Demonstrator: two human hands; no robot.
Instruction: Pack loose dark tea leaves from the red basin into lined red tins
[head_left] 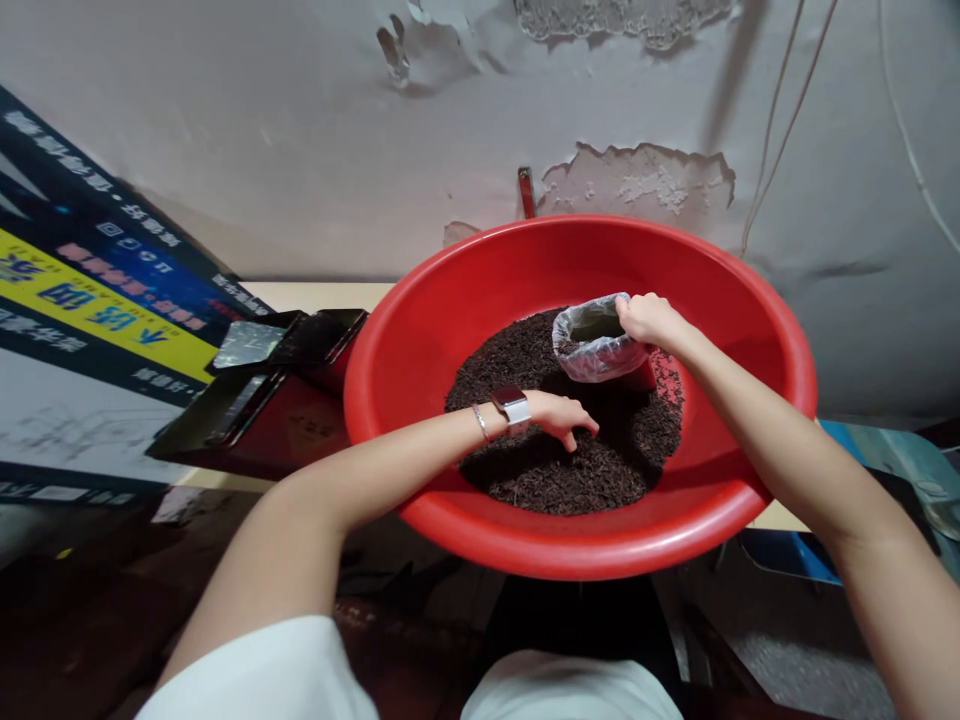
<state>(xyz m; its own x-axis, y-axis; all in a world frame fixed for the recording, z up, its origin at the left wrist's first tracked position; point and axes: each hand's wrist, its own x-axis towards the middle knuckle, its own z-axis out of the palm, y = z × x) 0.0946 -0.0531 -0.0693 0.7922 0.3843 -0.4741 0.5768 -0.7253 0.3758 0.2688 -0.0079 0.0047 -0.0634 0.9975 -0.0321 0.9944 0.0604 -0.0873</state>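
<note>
A big red plastic basin (pixel 465 300) holds a heap of dark loose tea leaves (pixel 600 470). My right hand (pixel 649 318) grips the rim of a small clear plastic bag (pixel 592 350) that stands open on the heap at the back. My left hand (pixel 562 417), with a watch and a thin bracelet at the wrist, is cupped over the leaves in the middle of the basin, its fingers curled down onto them. Whether it holds any leaves is hidden.
A dark red box with black open trays (pixel 262 390) sits left of the basin on a pale table. A printed blue and yellow board (pixel 90 300) leans at far left. A peeling white wall (pixel 300 130) is behind. A blue object (pixel 892 460) lies at right.
</note>
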